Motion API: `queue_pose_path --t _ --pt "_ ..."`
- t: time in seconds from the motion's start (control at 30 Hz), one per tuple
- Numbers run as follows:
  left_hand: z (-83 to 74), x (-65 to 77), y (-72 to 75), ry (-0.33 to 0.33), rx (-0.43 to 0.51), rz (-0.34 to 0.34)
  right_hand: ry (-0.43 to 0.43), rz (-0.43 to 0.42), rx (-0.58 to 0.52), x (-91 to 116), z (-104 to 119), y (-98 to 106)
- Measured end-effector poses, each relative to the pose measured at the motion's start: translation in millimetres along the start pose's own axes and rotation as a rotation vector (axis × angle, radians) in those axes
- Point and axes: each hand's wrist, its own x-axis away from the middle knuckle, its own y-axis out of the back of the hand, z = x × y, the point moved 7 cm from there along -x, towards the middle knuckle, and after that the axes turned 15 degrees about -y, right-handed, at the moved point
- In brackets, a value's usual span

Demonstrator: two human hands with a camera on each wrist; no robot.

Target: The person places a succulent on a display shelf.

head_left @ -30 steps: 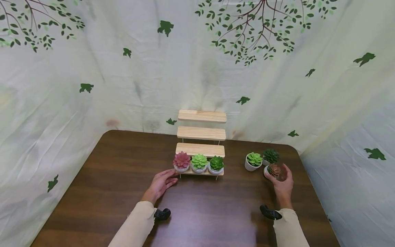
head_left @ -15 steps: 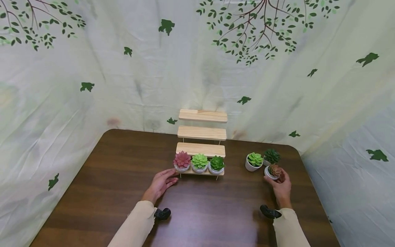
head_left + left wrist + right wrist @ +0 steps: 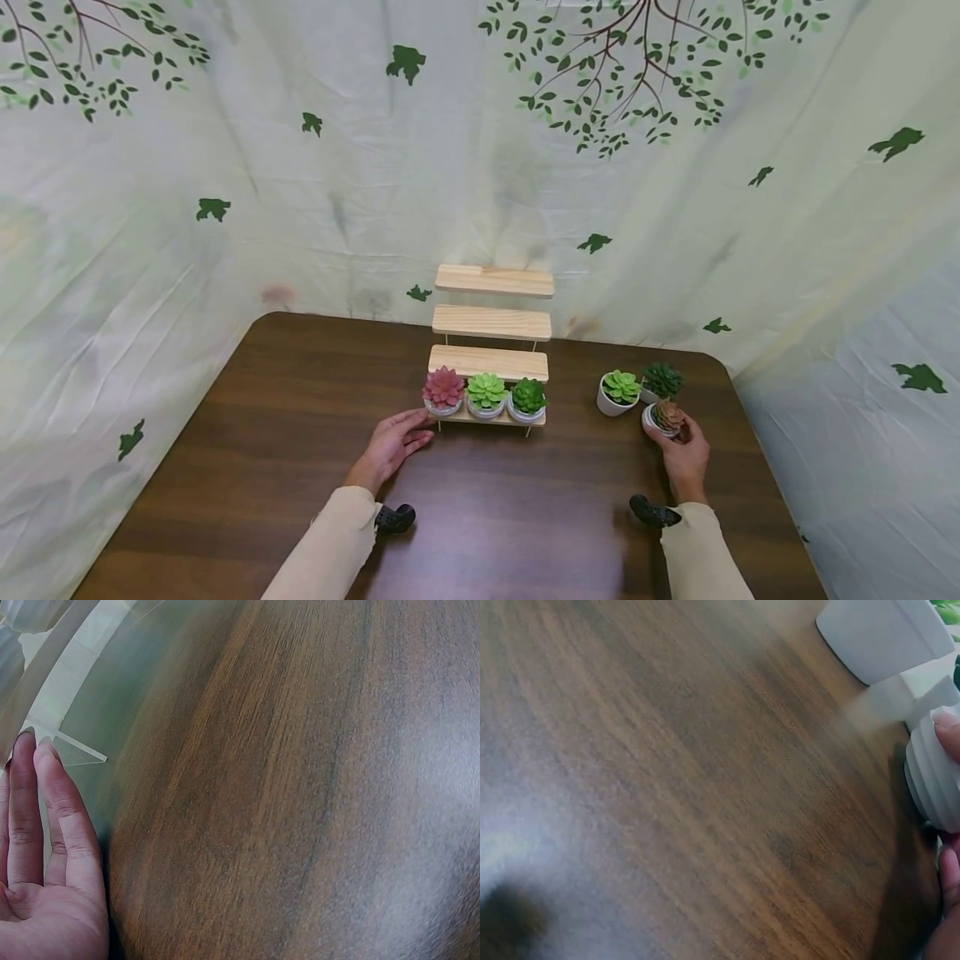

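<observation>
My right hand [image 3: 688, 460] grips a small potted brown succulent [image 3: 667, 414] at the right of the table, thumb and fingers round its pot. The right wrist view shows that ribbed white pot [image 3: 931, 776] tipped at the frame edge. My left hand [image 3: 387, 447] has its fingers straight, fingertips right at the left end of the lowest step of a wooden tiered stand [image 3: 489, 363]. In the left wrist view, the extended fingers [image 3: 71, 817] reach a clear support [image 3: 79, 744] of the stand. A pink succulent [image 3: 443, 388], a light green one [image 3: 486, 390] and a dark green one [image 3: 528, 397] line that step.
A light green succulent [image 3: 620, 387] in a smooth white pot and a dark green potted succulent [image 3: 662, 379] stand just behind the right hand. Behind the brown table [image 3: 315, 383] hangs a pale cloth [image 3: 375, 183] with printed leaves.
The right hand's fingers have come in round the brown succulent's pot, which now looks slightly tilted. The left hand has stayed at the stand.
</observation>
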Motion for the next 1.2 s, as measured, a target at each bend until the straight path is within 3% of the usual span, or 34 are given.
queue_pose_path --t 0.47,0.77,1.07,1.2 --pt "0.6 -0.4 2.7 -0.004 -0.006 -0.013 -0.010 -0.018 -0.050 8.9 1.0 2.0" --pt "0.0 1.0 2.3 -0.018 0.004 -0.018 -0.015 0.012 -0.090 20.4 18.3 3.7" --pt "0.1 0.7 0.3 -0.013 0.013 0.006 0.106 0.041 -0.022 40.8 45.4 -0.2" --pt "-1.9 1.9 -0.8 -0.010 0.016 0.012 0.117 0.075 -0.027 48.6 53.7 -7.4"
